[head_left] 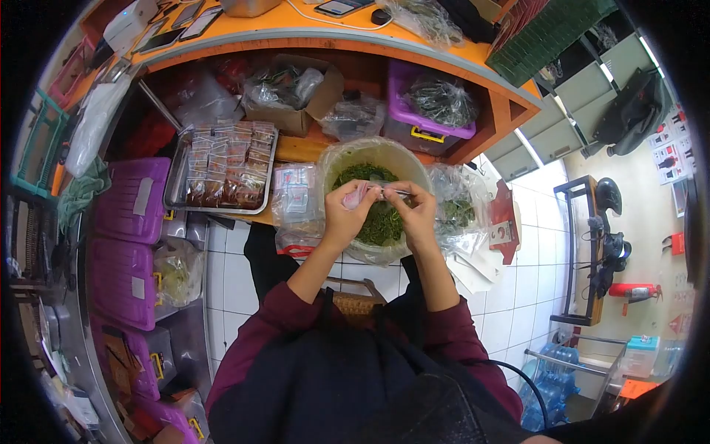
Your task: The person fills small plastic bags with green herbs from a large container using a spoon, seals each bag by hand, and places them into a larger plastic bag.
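My left hand (347, 213) pinches a small clear plastic packet with pink print (357, 195) between thumb and fingers. My right hand (418, 213) meets it at the packet's other end, fingertips pressed together on the edge. Both hands are above a large pale tub (409, 164) lined with clear plastic. Chopped green leaves (381, 226) fill much of the tub below them. Left of the tub lies a pile of flat printed plastic packets (294, 191). What the packet contains is hidden by my fingers.
A metal tray (222, 209) of filled packets (228, 163) stands to the left. A clear bag of greens (456, 212) sits right of the tub. Purple-lidded boxes (122, 281) line the left side. An orange counter (296, 26) with phones runs overhead.
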Demonstrator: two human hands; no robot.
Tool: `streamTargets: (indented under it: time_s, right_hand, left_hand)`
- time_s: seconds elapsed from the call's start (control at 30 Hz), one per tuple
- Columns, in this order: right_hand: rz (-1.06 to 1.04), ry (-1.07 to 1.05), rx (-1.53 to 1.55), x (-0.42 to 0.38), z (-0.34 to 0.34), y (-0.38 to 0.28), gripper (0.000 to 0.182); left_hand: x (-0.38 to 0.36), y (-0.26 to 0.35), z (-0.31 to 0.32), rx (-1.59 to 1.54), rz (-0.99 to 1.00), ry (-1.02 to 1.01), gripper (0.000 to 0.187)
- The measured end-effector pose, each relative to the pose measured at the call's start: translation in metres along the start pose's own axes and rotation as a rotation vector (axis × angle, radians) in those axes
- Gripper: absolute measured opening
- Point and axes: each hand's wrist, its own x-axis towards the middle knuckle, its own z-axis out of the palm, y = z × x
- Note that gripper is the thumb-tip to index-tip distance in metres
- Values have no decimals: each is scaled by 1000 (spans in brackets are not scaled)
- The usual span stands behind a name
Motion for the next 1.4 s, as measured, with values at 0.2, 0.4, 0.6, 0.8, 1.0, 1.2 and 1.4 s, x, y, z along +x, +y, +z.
streamTargets:
  time_s: [0.2,0.4,0.6,0.8,1.0,1.2,1.4]
  right_hand:
    - [18,71,-79,-5,-17,-9,9]
    - [-254,396,-760,-3,-99,3,27]
    - [-114,205,-613,-18,-72,-3,42]
    - [188,-127,-152,-22,-30,5,38]
    - [-136,88,-358,-29,-20,6,23]
    - [-230,119,-538,-39,-16,-6,20]
    - [142,-87,-107,-29,-46,2,15]
  left_hand:
    - [-2,4,-1,-164,-304,-43,18]
    - [8,-14,-17,-647,-681,-208,47]
    - [-4,-13,3,-493,-623,-296,38]
    - [-9,-2,11,-198,-509,-264,18]
    - [-14,-14,11,-185,-342,-159,19]
    - [-19,-8,19,-179,-323,-121,16]
    - [-12,-10,8,56,-223,-263,17]
